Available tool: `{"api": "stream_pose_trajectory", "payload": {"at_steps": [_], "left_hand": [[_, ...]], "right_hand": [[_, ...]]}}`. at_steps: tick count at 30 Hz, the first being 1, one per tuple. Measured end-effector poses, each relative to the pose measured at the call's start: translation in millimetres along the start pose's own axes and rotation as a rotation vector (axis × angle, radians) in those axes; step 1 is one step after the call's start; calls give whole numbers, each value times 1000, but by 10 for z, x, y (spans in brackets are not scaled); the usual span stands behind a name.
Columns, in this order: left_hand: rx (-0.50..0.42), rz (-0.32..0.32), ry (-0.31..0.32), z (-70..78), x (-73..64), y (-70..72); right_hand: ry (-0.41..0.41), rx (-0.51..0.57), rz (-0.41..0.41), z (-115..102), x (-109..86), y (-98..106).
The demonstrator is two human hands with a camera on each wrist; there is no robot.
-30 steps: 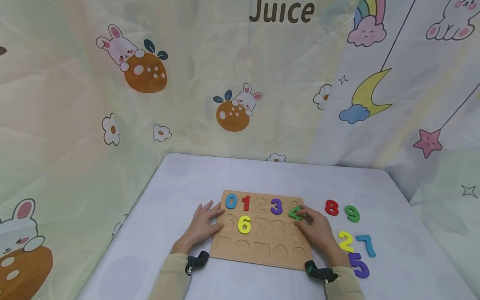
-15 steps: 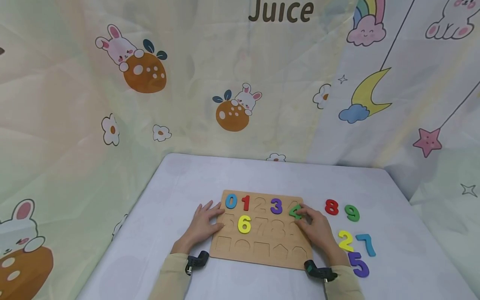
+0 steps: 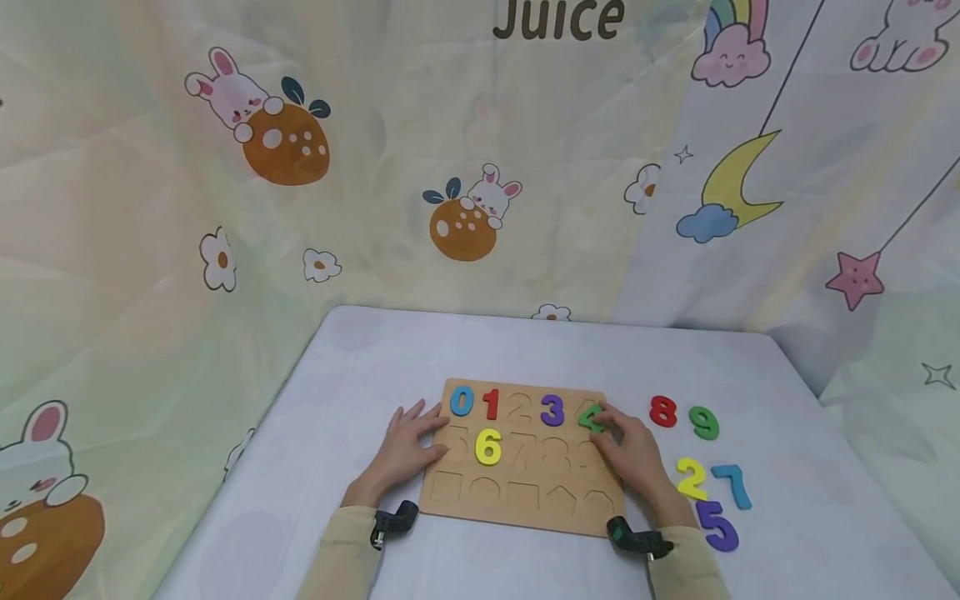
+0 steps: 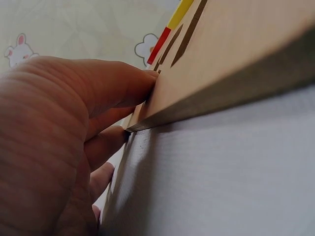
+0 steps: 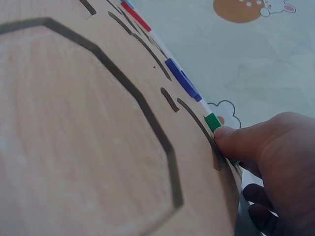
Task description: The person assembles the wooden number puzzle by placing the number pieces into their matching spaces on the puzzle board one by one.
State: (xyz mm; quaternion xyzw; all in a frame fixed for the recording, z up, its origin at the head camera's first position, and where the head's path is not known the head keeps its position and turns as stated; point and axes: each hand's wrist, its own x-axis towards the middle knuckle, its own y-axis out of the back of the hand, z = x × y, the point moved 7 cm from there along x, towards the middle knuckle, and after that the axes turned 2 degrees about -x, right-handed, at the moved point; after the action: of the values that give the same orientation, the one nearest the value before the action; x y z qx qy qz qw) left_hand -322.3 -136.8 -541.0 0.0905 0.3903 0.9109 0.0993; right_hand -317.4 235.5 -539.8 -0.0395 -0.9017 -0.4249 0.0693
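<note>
Pale printed cloth (image 3: 570, 108), with rabbits and a yellow moon, fills the upper part of the head view. Below it spreads a white table (image 3: 367, 358), and at lower centre lies a wooden board (image 3: 498, 512) carved with number and shape outlines. Two beige-sleeved arms come in from the bottom edge. On the board's left side, the left hand (image 3: 405, 448) has its fingers relaxed and spread, thumb resting on the wood. At the upper right corner, the right hand (image 3: 637, 450) pinches a green 4 (image 3: 590, 418) with thumb and finger, over part of a carved outline. Along the top row sit a blue 0 (image 3: 453, 402), red 1 (image 3: 491, 404) and purple 3 (image 3: 558, 415); a yellow 6 (image 3: 480, 447) lies below the 1. Towards the right of the frame, a red 8 (image 3: 663, 410), green 9 (image 3: 713, 428), yellow 2 (image 3: 694, 480), blue 7 (image 3: 739, 487) and purple 5 (image 3: 731, 537) lie on the table.
</note>
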Motion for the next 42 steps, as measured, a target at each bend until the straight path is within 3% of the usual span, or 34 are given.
{"api": "stream_pose_trajectory", "payload": {"at_steps": [42], "left_hand": [[6,8,25,7,-2,-10]], "right_hand": [[54,5,19,-12,50,-13]]}}
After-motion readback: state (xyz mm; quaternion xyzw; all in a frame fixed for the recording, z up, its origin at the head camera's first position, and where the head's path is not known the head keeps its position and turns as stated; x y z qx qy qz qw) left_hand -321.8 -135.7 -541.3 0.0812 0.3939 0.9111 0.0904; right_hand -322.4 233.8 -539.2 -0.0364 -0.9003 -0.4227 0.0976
